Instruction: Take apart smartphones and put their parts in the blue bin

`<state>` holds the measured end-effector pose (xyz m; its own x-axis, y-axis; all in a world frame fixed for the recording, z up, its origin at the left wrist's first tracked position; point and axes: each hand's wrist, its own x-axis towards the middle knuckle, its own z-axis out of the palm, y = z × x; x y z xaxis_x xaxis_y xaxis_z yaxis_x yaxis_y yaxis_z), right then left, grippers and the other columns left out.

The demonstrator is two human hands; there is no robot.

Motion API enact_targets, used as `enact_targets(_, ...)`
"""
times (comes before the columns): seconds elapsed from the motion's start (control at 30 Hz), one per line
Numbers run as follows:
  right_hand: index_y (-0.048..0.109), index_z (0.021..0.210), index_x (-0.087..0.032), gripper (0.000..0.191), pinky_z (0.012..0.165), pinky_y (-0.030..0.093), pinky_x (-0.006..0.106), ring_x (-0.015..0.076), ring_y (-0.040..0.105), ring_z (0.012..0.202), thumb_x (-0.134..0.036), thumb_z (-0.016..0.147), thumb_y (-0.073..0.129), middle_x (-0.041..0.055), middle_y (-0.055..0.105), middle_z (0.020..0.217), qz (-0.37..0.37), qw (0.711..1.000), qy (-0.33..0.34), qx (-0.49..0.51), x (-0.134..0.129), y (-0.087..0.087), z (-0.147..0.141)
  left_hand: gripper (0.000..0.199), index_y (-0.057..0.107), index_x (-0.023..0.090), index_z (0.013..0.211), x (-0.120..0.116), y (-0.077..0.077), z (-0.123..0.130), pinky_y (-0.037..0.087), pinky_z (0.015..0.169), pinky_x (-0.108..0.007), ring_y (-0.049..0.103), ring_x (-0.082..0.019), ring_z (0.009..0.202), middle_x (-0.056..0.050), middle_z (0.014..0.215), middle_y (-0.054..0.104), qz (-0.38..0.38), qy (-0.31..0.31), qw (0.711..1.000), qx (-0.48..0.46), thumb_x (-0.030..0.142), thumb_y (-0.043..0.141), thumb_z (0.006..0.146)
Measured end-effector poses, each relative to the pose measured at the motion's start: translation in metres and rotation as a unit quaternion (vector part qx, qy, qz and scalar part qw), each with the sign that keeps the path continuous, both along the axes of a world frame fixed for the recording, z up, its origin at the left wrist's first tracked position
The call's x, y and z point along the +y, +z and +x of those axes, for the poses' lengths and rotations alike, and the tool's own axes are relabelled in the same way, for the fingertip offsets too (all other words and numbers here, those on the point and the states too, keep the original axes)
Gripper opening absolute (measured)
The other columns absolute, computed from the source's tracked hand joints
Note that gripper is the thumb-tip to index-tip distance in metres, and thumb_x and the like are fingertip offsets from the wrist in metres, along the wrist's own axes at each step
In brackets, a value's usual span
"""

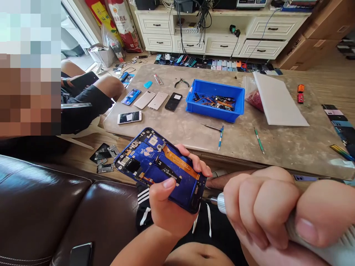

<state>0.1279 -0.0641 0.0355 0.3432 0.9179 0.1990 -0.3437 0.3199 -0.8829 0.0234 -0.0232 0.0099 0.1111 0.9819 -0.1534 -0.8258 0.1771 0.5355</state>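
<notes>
Blue phone housing, opened, with an orange flex cable across its inside, clasped in the left grip, thumb pressed on the lower part, just off the near edge of the surface. Right grip closed tight around a screwdriver, steel shaft just beside the housing's right edge, contact hard to make out. Toward the surface's far edge, a blue parts bin, pliers and a row of phones. Screwdriver handle mostly hidden by fingers, cut off at the frame's right edge.
</notes>
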Motion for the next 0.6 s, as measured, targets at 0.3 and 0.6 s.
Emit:
enact_targets(0.3, 0.05, 0.061, -0.022, 0.038, 0.041, 0.05, 0.03, 0.0146, 0.055, 0.034, -0.037, 0.088, 0.072, -0.0062, 0.062, 0.048, 0.008, 0.993, 0.119, -0.004, 0.01, -0.005, 0.029, 0.031, 0.066, 0.023, 0.093, 0.001, 0.001, 0.007, 0.045, 0.072, -0.04, 0.054, -0.024, 0.071, -0.007, 0.075, 0.053, -0.042, 0.024, 0.999, 0.008, 0.038, 0.056, 0.069)
enact_targets(0.6, 0.046, 0.058, -0.021, 0.042, 0.037, 0.049, 0.027, 0.0123, 0.052, 0.033, -0.034, 0.085, 0.076, -0.0071, 0.057, 0.045, -0.005, 0.999, 0.052, 0.015, 0.008, 0.001, 0.02, 0.033, 0.065, 0.021, 0.096, -0.001, -0.001, 0.007, 0.045, 0.072, -0.039, 0.055, -0.025, 0.072, -0.007, 0.077, 0.053, -0.022, 0.006, 1.0, -0.008, 0.04, 0.056, 0.07)
